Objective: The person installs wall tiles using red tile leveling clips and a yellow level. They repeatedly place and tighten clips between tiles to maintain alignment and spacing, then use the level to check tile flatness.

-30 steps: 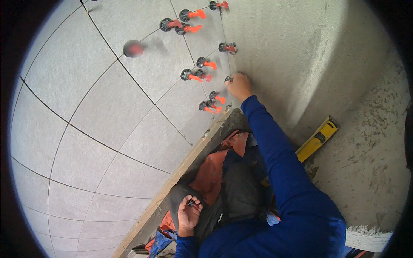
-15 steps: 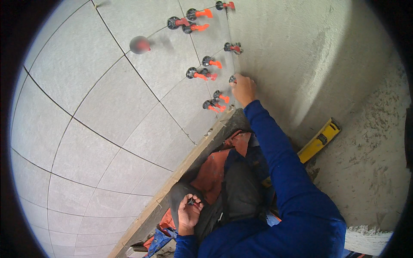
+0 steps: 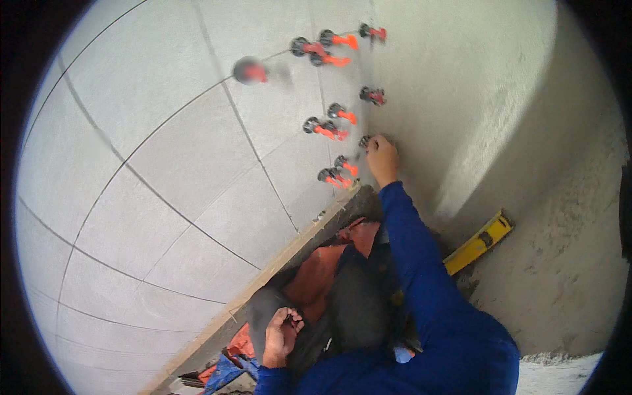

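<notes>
The fingers of the right hand (image 3: 384,160) pinch a small black clip (image 3: 364,141) at the right edge of the grey tiles (image 3: 191,164), next to the rough grey wall (image 3: 474,112). The left hand (image 3: 279,338), much nearer, has its fingers curled around a small dark thing (image 3: 288,320), mostly hidden. More clips with red and orange handles (image 3: 335,110) stand on the tiles, left and far. A yellow level (image 3: 479,242) is right of the right sleeve (image 3: 416,247).
</notes>
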Tool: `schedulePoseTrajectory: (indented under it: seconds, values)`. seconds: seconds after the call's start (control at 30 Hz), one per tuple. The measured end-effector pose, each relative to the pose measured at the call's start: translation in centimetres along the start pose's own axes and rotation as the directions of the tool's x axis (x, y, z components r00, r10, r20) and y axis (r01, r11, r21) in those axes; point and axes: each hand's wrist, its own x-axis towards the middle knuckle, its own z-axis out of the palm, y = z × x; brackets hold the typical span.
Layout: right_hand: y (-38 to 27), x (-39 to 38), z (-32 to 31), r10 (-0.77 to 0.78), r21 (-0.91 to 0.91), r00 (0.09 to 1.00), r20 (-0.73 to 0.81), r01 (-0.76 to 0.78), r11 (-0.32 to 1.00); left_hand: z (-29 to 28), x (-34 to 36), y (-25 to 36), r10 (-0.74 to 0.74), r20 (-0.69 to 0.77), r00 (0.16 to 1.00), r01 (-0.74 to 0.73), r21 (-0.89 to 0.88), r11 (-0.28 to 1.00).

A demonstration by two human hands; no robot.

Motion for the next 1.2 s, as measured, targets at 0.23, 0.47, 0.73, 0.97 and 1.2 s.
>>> schedulePoseTrajectory:
  seconds: [0.23, 0.47, 0.73, 0.97, 1.2]
  values:
    - [-2.5, -2.9, -1.2, 0.073, -0.054, 0.986, -0.148, -0.081, 0.995, 9.9, 5.7, 1.5, -0.032, 0.176, 0.984, -0.058, 0.484, 0.873]
    - [-3.1, -2.8, -4.4, 0.070, -0.201, 0.997, 0.030, -0.062, 0.978, 28.5, 19.6, 0.5, -0.008, 0.328, 0.945, -0.045, 0.152, 0.987]
    - [-1.8, -3.2, -4.8, 0.057, 0.012, 0.998, -0.016, -0.057, 0.998, 38.1, 27.7, -1.5, 0.049, 0.485, 0.873, 0.104, -0.283, 0.954]
    - [-0.9, -3.1, -4.1, -0.048, -0.039, 0.997, -0.058, 0.046, 0.998, 39.1, 32.3, -1.1, 0.124, 0.449, 0.885, 0.052, -0.359, 0.932]
    - [-1.2, -3.1, -3.9, -0.084, -0.162, 0.995, -0.052, 0.074, 0.984, 38.7, 33.2, -2.3, 0.141, 0.441, 0.886, 0.051, -0.395, 0.917]
